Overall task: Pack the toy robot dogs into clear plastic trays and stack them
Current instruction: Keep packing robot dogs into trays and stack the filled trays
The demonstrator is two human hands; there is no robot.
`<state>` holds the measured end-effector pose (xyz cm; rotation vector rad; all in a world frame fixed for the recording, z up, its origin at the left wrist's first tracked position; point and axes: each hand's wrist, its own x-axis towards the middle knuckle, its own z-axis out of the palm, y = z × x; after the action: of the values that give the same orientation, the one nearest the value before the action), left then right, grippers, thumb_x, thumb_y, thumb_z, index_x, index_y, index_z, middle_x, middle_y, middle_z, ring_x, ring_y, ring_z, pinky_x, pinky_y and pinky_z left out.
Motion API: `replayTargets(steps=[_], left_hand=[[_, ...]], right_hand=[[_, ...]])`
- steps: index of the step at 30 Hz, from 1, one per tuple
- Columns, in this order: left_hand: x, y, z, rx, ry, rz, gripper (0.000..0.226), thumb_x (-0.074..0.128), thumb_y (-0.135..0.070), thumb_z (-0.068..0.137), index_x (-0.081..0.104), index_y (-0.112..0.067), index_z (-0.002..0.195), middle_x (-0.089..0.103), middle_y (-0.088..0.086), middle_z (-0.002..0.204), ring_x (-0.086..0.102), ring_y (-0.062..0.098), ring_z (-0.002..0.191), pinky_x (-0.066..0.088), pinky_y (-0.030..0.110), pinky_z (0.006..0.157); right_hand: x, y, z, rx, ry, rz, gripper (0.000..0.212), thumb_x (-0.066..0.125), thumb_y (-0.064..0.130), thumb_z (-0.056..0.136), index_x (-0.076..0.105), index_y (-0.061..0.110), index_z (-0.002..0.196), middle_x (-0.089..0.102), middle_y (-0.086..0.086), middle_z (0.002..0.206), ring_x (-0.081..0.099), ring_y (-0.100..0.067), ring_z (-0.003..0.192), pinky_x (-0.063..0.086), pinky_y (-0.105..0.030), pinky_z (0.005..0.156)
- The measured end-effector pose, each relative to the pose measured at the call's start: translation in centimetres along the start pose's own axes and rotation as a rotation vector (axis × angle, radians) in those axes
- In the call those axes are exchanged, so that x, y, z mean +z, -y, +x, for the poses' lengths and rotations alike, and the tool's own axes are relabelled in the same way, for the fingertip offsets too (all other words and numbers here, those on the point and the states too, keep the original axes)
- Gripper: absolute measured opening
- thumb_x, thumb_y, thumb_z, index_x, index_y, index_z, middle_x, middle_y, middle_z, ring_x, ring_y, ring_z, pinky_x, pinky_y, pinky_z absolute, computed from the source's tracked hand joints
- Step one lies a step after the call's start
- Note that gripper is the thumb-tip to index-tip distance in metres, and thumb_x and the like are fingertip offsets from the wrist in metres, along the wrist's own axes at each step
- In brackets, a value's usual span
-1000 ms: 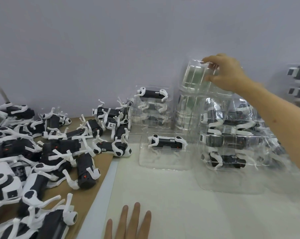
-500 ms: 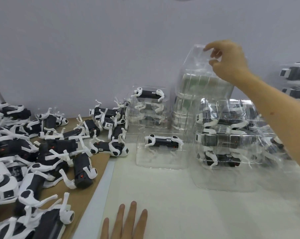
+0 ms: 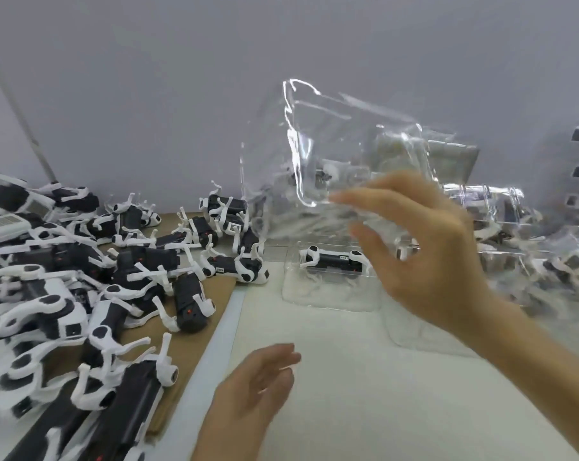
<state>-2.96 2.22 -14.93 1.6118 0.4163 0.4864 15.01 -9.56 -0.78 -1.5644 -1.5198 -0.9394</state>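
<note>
Between thumb and fingers of my right grip [image 3: 437,257] sits an empty clear tray [image 3: 331,144], pinched at its lower rim and raised above the table [image 3: 348,377]. It looks light, thin and slick, likely to buckle, so the stiffer rim seems the best hold. My left grip [image 3: 248,394] hovers loosely spread. Loose robot dogs [image 3: 82,277] heap on cardboard [image 3: 195,344] to the left; packed trays [image 3: 514,244] stand by the grey wall [image 3: 148,94].

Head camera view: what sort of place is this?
Probably a packing bench in a toy factory or workshop. Loose toy robot dogs lie heaped on the left, filled clear trays are stacked on the right, and the right hand holds an empty tray.
</note>
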Motion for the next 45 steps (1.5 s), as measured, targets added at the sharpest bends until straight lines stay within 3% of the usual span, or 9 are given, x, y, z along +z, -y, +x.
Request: replayTargets(steps=[2,5,13,19,23,27,31,37,45], left_hand=[[-0.8,-0.6,0.0,0.054,-0.019,-0.244,0.042,0.073,-0.029,0.076,0.065,-0.025,0.117,0.074,-0.007,0.113,0.070,0.017,0.106,0.056,0.024,0.081],[-1.0,-1.0,-0.5,0.121,-0.087,-0.339,0.055,0.080,-0.033,0.066,0.067,-0.024,0.119,0.072,-0.002,0.119,0.070,0.020,0.107,0.053,0.032,0.083],[-0.3,-1.0,-2.1,0.147,0.055,-0.278,0.029,0.076,-0.043,0.081,0.078,-0.025,0.103,0.074,0.004,0.113,0.068,0.021,0.111,0.055,0.025,0.085],[1.0,-1.1,-3.1,0.093,0.267,-0.288,0.039,0.072,-0.038,0.089,0.071,-0.016,0.120,0.067,0.011,0.129,0.062,0.028,0.122,0.052,0.037,0.100],[1.4,-1.1,-3.0,0.085,0.177,-0.359,0.021,0.067,-0.033,0.089,0.079,-0.018,0.098,0.076,0.011,0.102,0.072,0.023,0.100,0.054,0.033,0.093],[0.4,-1.2,-2.4,0.107,0.033,-0.550,0.016,0.074,-0.032,0.075,0.078,-0.017,0.071,0.074,0.005,0.070,0.072,0.016,0.067,0.055,0.034,0.080],[0.1,-1.0,-2.1,0.089,0.041,-0.603,0.043,0.096,-0.049,0.045,0.076,-0.017,0.065,0.069,0.001,0.062,0.067,0.012,0.059,0.058,0.026,0.068],[0.2,-1.2,-2.2,0.063,0.060,-0.526,0.033,0.057,-0.042,0.082,0.068,-0.026,0.056,0.061,-0.004,0.055,0.061,0.008,0.056,0.055,0.026,0.071],[0.6,-1.3,-2.0,0.045,0.015,-0.431,0.048,0.048,-0.056,0.086,0.058,-0.025,0.051,0.057,0.000,0.053,0.060,0.017,0.056,0.054,0.029,0.066]], right_hand=[[1.2,2.2,-3.6,0.031,0.013,0.027,0.032,0.070,0.000,0.085,0.072,0.013,0.114,0.066,-0.004,0.094,0.062,-0.022,0.088,0.050,-0.042,0.078],[2.8,4.3,-7.2,0.099,0.024,0.070,0.037,0.071,0.000,0.084,0.071,0.015,0.117,0.066,-0.003,0.095,0.062,-0.018,0.090,0.049,-0.040,0.079],[3.4,8.9,-11.3,0.264,0.044,0.280,0.043,0.068,0.002,0.089,0.064,0.018,0.129,0.065,0.005,0.102,0.064,-0.012,0.096,0.053,-0.033,0.084],[1.4,10.3,-12.4,0.442,0.013,0.374,0.046,0.069,-0.001,0.089,0.063,0.019,0.130,0.072,0.008,0.112,0.066,-0.006,0.104,0.046,-0.015,0.090],[0.5,10.1,-12.7,0.441,0.070,0.361,0.038,0.062,0.013,0.096,0.061,0.019,0.133,0.067,0.010,0.124,0.059,-0.001,0.119,0.044,-0.018,0.101],[-0.6,9.3,-12.3,0.559,-0.036,0.386,0.027,0.053,0.017,0.097,0.067,0.020,0.120,0.069,0.012,0.113,0.062,-0.004,0.109,0.040,-0.010,0.092],[-1.1,9.2,-12.1,0.585,-0.008,0.390,0.025,0.051,0.021,0.097,0.069,0.020,0.113,0.068,0.011,0.110,0.061,-0.007,0.107,0.040,-0.013,0.091],[-1.5,8.9,-11.9,0.619,0.000,0.360,0.028,0.063,0.018,0.088,0.070,0.020,0.115,0.059,0.009,0.125,0.050,-0.007,0.125,0.038,-0.025,0.105],[-1.7,7.5,-12.1,0.849,0.198,0.556,0.049,0.072,0.003,0.086,0.061,0.033,0.124,0.054,0.011,0.135,0.063,-0.003,0.110,0.053,-0.018,0.082]])
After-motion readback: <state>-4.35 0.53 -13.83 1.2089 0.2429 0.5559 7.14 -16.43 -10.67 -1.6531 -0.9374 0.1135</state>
